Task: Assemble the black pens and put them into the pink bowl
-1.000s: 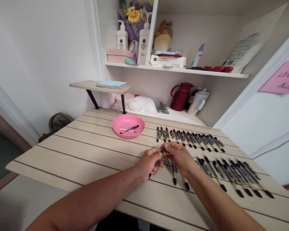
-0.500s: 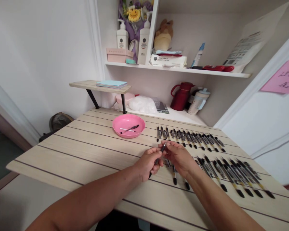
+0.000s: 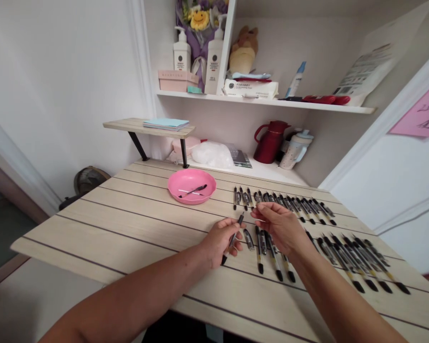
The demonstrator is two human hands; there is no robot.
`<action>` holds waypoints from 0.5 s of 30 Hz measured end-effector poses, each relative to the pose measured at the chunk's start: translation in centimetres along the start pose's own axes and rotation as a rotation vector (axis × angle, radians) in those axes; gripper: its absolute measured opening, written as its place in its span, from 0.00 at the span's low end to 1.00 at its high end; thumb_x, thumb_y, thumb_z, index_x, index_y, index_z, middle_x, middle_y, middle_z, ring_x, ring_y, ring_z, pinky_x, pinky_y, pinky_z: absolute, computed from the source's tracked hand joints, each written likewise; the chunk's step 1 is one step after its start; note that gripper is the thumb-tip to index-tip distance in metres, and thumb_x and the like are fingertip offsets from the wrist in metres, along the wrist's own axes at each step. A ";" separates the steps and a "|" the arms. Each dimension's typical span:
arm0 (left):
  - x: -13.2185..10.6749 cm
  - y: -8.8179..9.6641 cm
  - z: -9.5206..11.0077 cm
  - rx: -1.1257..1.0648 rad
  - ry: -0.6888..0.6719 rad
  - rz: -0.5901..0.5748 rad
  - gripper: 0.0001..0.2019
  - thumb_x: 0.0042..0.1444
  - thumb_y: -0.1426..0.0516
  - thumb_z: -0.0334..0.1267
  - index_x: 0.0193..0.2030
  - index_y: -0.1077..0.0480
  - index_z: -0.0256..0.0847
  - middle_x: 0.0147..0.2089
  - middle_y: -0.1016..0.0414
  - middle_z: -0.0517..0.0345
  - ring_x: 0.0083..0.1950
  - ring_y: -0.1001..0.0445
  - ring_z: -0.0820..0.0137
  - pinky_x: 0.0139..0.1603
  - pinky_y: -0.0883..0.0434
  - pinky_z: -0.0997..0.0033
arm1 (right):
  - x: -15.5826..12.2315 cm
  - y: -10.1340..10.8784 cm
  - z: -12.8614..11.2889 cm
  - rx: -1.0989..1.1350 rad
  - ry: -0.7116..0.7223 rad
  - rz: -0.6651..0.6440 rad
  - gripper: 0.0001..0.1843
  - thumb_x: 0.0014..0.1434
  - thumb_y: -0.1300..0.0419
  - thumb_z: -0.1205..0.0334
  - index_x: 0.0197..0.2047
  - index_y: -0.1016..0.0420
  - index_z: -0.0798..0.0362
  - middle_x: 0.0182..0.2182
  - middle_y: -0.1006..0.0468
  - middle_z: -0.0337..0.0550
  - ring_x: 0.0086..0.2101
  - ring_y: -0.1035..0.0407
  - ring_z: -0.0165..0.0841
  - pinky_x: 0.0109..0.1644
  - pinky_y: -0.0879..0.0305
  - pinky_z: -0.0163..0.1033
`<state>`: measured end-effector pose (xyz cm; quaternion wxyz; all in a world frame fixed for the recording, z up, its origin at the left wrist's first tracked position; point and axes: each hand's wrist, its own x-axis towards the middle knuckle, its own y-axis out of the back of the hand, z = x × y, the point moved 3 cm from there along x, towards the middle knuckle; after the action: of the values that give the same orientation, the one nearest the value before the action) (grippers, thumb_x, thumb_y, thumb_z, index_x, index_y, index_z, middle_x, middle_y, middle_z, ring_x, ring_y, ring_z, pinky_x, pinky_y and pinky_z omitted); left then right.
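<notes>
My left hand (image 3: pixel 219 238) is closed round a black pen (image 3: pixel 233 237), held slanting with its top end pointing up and to the right. A short gap to the right, my right hand (image 3: pixel 280 225) hovers over the table with its fingertips pinched together; what they hold is too small to make out. Under and beside the right hand lie several black pens (image 3: pixel 259 248) on the striped wooden table (image 3: pixel 136 224). A pink bowl (image 3: pixel 191 186) further back holds a thin white stick and a dark pen part.
Two rows of black pens lie on the table's right side, a far row (image 3: pixel 289 204) and a near row (image 3: pixel 357 264). Behind stand a red jug (image 3: pixel 270 142), a cup (image 3: pixel 295 150), a small raised shelf (image 3: pixel 148 127) and a wall shelf with bottles.
My right hand has pulled away to the right from the pen's top end, which it was pinching. The left hand keeps the pen and has barely moved.
</notes>
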<state>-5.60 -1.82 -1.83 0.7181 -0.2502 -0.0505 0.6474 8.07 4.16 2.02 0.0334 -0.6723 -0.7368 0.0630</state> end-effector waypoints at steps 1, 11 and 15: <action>0.0 0.0 0.0 -0.012 -0.018 0.037 0.15 0.44 0.43 0.44 0.38 0.33 0.38 0.28 0.34 0.60 0.21 0.35 0.79 0.17 0.42 0.81 | -0.2 0.4 -0.1 -0.058 0.012 0.008 0.16 0.39 0.34 0.53 0.28 0.31 0.53 0.23 0.27 0.40 0.27 0.31 0.31 0.27 0.35 0.34; 1.8 1.1 0.2 0.711 -0.295 0.216 0.08 0.45 0.46 0.38 0.24 0.30 0.36 0.19 0.38 0.62 0.22 0.41 0.75 0.23 0.46 0.77 | -3.9 3.4 2.1 -0.655 0.185 -0.008 0.12 0.44 0.40 0.54 0.30 0.27 0.52 0.21 0.28 0.37 0.23 0.37 0.30 0.27 0.42 0.35; 2.5 1.3 0.8 0.962 -0.361 0.264 0.03 0.43 0.44 0.35 0.23 0.32 0.39 0.20 0.36 0.61 0.24 0.39 0.72 0.26 0.45 0.76 | -5.0 3.5 2.6 -0.781 0.216 -0.052 0.11 0.48 0.43 0.53 0.29 0.26 0.51 0.22 0.27 0.39 0.24 0.34 0.32 0.29 0.40 0.36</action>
<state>-6.75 0.88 -2.32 0.6439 0.2186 0.1615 0.7152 11.61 -0.63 -0.90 -0.1456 -0.6183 -0.7144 -0.2936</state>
